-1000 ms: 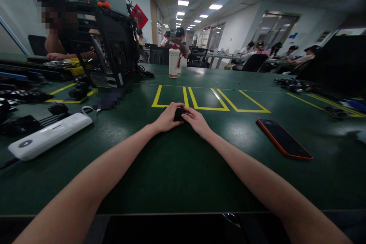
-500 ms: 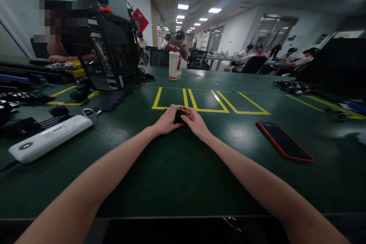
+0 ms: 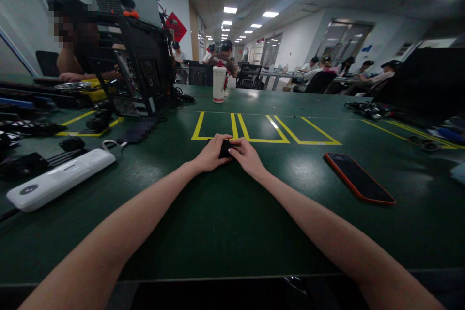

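Clasps small black object [image 3: 225,149] in left hand [image 3: 213,153], grips its right side with right hand [image 3: 249,156], near yellow tape [image 3: 234,126]

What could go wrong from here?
1. The left hand, curled around the small black object with the fingertips of the right hand against it, partly hides it; a slip might go unseen.
2. The dark-screened phone with an orange edge lies to the right; an outward arm sweep could nudge it.
3. The upright white cup with red markings could tip if a forward reach caught it.
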The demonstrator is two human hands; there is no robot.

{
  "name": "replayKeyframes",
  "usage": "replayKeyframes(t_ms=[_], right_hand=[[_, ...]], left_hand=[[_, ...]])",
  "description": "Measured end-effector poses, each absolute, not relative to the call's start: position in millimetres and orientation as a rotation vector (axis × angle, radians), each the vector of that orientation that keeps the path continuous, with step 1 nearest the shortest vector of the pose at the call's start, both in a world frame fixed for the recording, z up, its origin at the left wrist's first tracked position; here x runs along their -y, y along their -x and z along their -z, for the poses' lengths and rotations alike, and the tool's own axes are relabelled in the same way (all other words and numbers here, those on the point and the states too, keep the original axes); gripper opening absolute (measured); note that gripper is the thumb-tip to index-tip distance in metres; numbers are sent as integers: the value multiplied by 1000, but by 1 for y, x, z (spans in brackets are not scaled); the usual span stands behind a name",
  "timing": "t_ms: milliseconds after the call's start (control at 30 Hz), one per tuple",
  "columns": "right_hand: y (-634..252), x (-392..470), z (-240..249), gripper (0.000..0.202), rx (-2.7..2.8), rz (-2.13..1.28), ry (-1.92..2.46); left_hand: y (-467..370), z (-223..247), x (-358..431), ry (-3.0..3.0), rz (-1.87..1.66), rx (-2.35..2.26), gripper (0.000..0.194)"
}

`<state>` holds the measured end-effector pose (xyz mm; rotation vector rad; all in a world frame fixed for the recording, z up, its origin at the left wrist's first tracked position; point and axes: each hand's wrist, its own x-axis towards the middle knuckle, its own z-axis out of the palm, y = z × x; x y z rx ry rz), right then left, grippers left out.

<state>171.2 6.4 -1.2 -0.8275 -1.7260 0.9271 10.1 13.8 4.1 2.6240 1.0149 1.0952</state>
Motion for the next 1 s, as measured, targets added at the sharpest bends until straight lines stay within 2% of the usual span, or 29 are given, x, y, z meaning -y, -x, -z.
replayKeyframes(t_ms=[167, 300, 500, 700, 1000], right_hand=[[-171, -6, -2, 33, 1755, -953, 888], [-173, -3, -2, 28, 1763, -1016, 834], [-171, 1, -4, 16, 1755, -921, 809], [-169, -9, 1, 33, 1720, -917, 860], [-171, -6, 2, 23, 1709, -1056, 798]], left_hand=[[-9, -4, -13, -2609, -1087, -1030, 60], [-8, -3, -13, -2609, -1078, -1035, 60], [-10, -3, -13, -2605, -1088, -1043, 61], [-10, -3, -14, -2604, -1112, -1026, 60], [-9, -3, -13, -2604, -1094, -1031, 59]])
